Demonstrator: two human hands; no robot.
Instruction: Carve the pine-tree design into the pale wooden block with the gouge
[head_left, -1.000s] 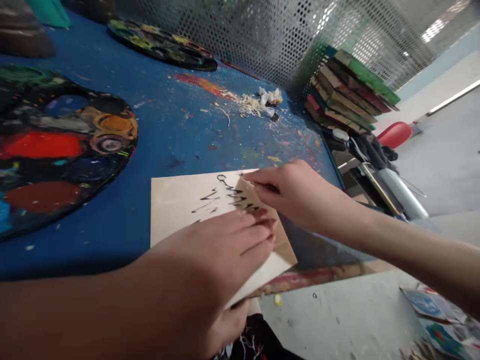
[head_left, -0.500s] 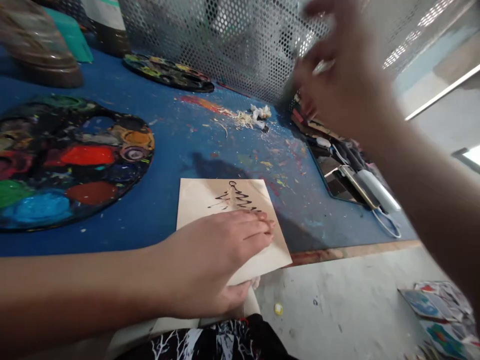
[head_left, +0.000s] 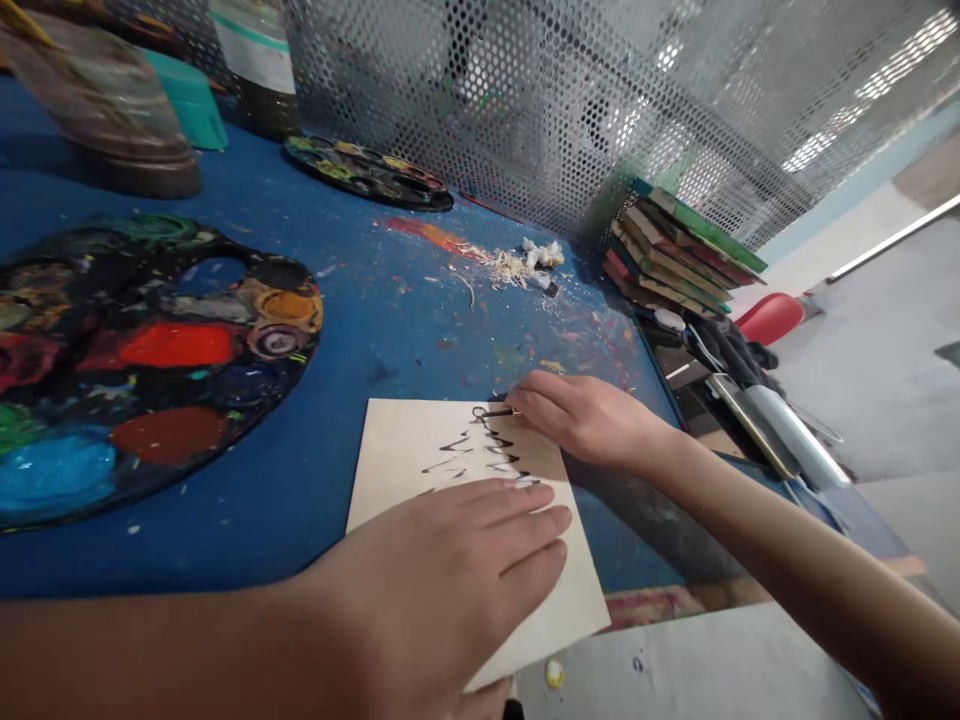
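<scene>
A pale square wooden board [head_left: 409, 450] lies on the blue table [head_left: 375, 290], with a black zigzag tree outline drawn on it. My left hand [head_left: 442, 580] lies flat on the board's near half, fingers stretched out and together, pressing it down. My right hand [head_left: 581, 415] rests at the board's far right corner, next to the top of the drawing. Its fingers are curled in a pinch around something thin that I cannot make out.
A big round palette [head_left: 142, 350] smeared with paint lies at the left, a smaller one [head_left: 367, 172] at the back. Wood shavings [head_left: 514, 265] are scattered mid-table. Stacked painted boards [head_left: 679, 250] lean at the right against a perforated metal screen [head_left: 525, 90]. Jars [head_left: 112, 110] stand at the back left.
My right hand, raised high and blurred half a second ago, has come back down to the board's far corner. My left hand stays flat on the board.
</scene>
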